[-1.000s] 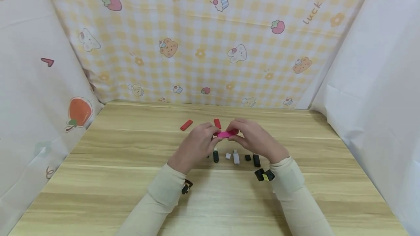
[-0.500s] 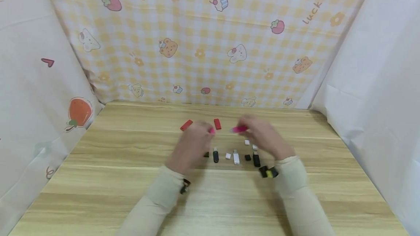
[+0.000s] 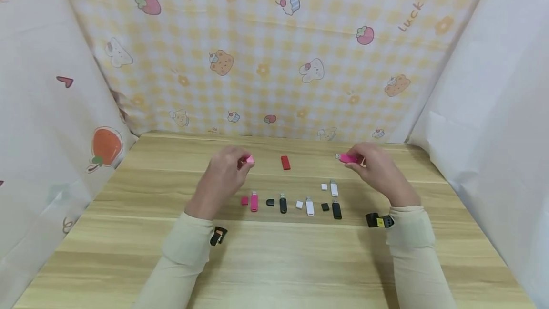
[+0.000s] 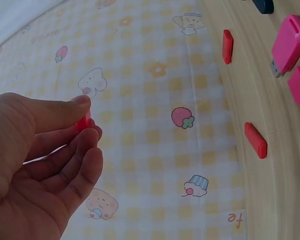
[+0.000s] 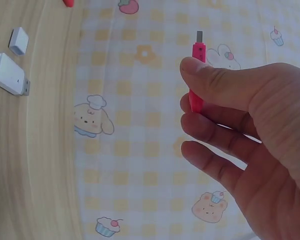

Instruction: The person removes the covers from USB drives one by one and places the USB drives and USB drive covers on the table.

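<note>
My left hand pinches a small pink USB stick cap between thumb and fingers, raised over the left part of the table; in the left wrist view most of the cap is covered. Over the right side, my right hand pinches a pink USB stick with its metal plug bare and pointing left. The right wrist view shows the stick between thumb and forefinger, plug upward. A red USB stick lies between the hands; another red one shows in the left wrist view.
Nearer on the wooden table is a row of uncapped sticks beside their caps: pink, black, white and black. Behind them lies another white stick with its cap. A checked cloth hangs behind.
The pink stick and its cap were together between both hands; they have come apart. My left hand has moved left with the cap, my right hand right with the stick.
</note>
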Motion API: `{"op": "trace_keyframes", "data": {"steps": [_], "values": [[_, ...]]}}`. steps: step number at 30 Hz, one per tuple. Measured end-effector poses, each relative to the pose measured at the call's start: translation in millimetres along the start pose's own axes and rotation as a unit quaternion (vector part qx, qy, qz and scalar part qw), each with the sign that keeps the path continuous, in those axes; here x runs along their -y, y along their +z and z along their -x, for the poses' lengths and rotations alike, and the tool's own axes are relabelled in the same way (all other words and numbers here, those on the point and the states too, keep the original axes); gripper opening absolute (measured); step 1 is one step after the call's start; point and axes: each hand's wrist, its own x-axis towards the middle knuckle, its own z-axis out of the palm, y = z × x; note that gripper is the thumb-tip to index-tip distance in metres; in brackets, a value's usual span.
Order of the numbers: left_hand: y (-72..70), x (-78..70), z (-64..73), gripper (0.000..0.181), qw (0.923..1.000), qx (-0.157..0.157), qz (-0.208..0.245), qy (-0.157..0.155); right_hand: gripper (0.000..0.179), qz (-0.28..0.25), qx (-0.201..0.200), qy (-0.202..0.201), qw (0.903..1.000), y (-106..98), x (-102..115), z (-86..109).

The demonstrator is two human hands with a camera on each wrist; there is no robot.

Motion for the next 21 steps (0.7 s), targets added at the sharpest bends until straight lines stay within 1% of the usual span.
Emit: {"op": "trace_keyframes", "data": {"steps": [4, 9, 12, 17, 21], "values": [[3.4, -1.0, 1.7, 0.019, 0.9999, 0.009, -0.002, 0.006, 0.011, -0.001, 0.009, 0.010, 0.9999, 1, 5, -0.6], [5.3, -3.5, 2.7, 0.018, 0.9998, 0.013, -0.009, 0.009, 0.023, -0.010, 0.027, 0.031, 0.9991, 9, 13, -4.1], [6.4, -4.6, 3.3, 0.018, 0.9998, 0.014, -0.004, 0.012, 0.028, -0.022, 0.045, 0.037, 0.9980, 19, 19, -8.6], [8.9, -7.8, 3.6, 0.016, 0.9996, 0.023, 0.005, 0.015, 0.022, -0.033, 0.088, 0.036, 0.9950, 40, 32, -14.4], [10.9, -11.1, 3.1, 0.016, 0.9994, 0.031, 0.004, 0.015, 0.016, -0.034, 0.119, 0.044, 0.9914, 58, 38, -15.7]]}}
